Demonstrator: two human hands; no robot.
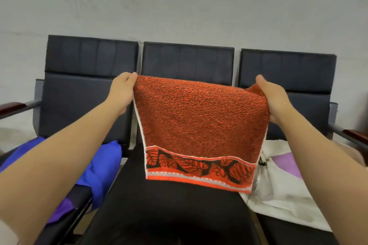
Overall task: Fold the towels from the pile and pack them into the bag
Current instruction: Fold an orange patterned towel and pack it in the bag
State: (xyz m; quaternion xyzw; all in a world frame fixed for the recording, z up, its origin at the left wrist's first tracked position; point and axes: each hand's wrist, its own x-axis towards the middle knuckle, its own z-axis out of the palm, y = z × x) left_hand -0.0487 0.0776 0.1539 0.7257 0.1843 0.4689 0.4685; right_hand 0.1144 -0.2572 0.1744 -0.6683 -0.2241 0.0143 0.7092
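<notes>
Both hands up: left hand point(122, 90) and right hand point(273, 97) each pinch a top corner of the red towel point(199, 125), hanging between them; white bag point(278, 181) below the right, blue cloth point(103, 167) below the left.

Soft, even indoor light, moderately bright; source out of view. Pale wall point(179, 6) evenly lit, faintly mottled, no glare. Focus sharpest on red towel point(199, 117): terry loops crisp, colour saturated. Dark seat backs point(188, 61) show dull sheen, weak reflections. Centre seat point(169, 205) sinks into deep shadow toward bottom edge, detail lost. Wide-angle distortion: forearms point(59, 155) balloon toward lower corners, chair row bows. Edges slightly soft; blue cloth point(103, 169) at left mildly blurred.
</notes>
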